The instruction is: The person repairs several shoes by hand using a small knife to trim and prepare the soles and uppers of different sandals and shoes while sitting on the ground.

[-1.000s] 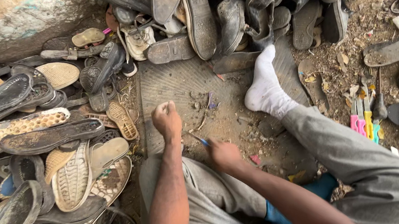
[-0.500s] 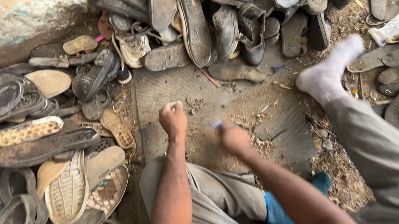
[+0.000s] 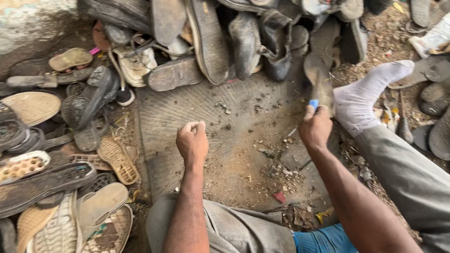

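Left hand loosely fisted; right hand apparently gripping, both arms outstretched.

One head cam only: you look steeply down, close over your lap, ground mat centre frame.

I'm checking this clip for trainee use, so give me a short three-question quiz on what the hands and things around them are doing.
1. True or false: the left hand is a closed fist over the mat.
2. What does the right hand hold? A) a red shoe B) a dark sole with a blue-handled tool C) a cloth
3. Fill in: the foot beside the right hand wears a white ____.

Key:
1. True; nothing shows in its grip.
2. B: the sole stands upright in that hand, and the tool shows just above the fingers.
3. Sock.
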